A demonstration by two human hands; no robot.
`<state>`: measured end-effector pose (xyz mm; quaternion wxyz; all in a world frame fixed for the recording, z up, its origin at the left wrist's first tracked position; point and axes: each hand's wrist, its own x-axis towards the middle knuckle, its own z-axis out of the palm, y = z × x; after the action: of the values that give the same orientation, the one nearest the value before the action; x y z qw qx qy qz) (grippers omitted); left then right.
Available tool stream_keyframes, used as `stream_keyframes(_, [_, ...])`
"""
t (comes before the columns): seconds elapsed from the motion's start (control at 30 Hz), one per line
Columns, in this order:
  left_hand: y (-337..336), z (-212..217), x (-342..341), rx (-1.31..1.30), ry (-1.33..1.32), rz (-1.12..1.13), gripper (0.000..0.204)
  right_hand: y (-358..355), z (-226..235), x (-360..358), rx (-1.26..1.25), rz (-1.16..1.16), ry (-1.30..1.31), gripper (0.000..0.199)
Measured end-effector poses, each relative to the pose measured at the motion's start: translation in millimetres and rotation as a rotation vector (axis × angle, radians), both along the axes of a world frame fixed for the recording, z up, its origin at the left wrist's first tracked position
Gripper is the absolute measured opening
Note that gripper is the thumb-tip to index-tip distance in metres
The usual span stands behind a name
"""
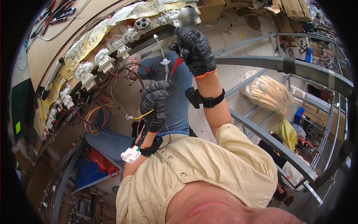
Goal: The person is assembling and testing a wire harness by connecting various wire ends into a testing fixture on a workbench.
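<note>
My left hand, in a grey-and-black knit glove, is closed around a wire harness. From it a thin grey cable rises to a white connector. A yellow wire with a small clear terminal sticks out to the left, and a white block connector hangs below by the wrist. My right hand, gloved the same way, is up and to the right, its fingers closed. A red tapered piece points down from it toward the cable; its kind is unclear. A round grey blur shows at the fingertips.
Along the bench edge hang several white connectors with bundled coloured wires. Hand tools lie at the far left. A metal frame stands at my right, with a wrapped bundle beyond its near rail.
</note>
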<state>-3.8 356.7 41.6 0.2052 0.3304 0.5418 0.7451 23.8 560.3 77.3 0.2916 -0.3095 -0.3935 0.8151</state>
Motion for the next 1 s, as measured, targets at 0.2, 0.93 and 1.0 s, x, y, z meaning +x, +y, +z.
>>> stream_keyframes(0.2, [1,-1,-5,-0.037,0.009,-0.053,0.017,2,6,2,0.014,0.024,0.009,0.013])
stream_keyframes(0.93, [13,-16,4,-0.087,0.121,-0.049,0.018,7,6,-4,0.494,0.187,-0.452,0.021])
stream_keyframes(1.0, [18,-8,4,-0.099,0.145,-0.058,0.017,6,4,-2,0.372,0.371,-0.372,0.03])
